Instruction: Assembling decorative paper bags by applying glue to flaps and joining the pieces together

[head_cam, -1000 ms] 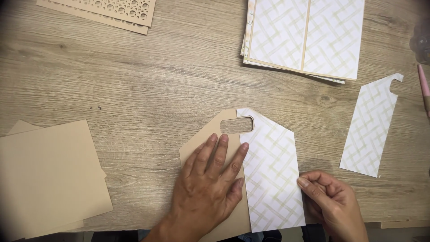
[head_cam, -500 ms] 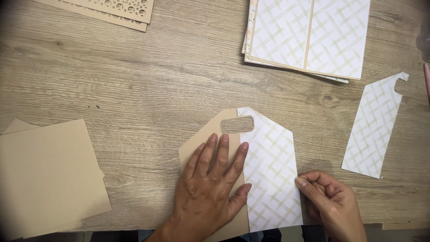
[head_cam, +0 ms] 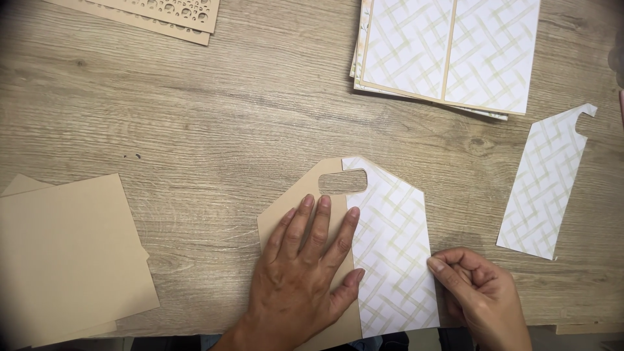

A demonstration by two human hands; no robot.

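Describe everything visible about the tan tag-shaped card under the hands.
The tan card looks like plain kraft cardstock, cut as a tall tag with clipped top corners and an oblong slot near its top. It lies flat on the wooden table, near the front edge. A white lattice-patterned paper piece of matching outline covers its right half, so only the left half shows. The left hand presses flat on the bare tan part, fingers spread. The right hand pinches the patterned piece's right edge. Its bottom edge runs out of view.

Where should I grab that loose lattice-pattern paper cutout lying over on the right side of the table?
Probably by a long edge of the patterned cutout, pinching near its middle from the right. It lies flat on the wooden table, apart from everything else, so a fingertip must lift the edge first; the notched top corner looks thin and easily bent.
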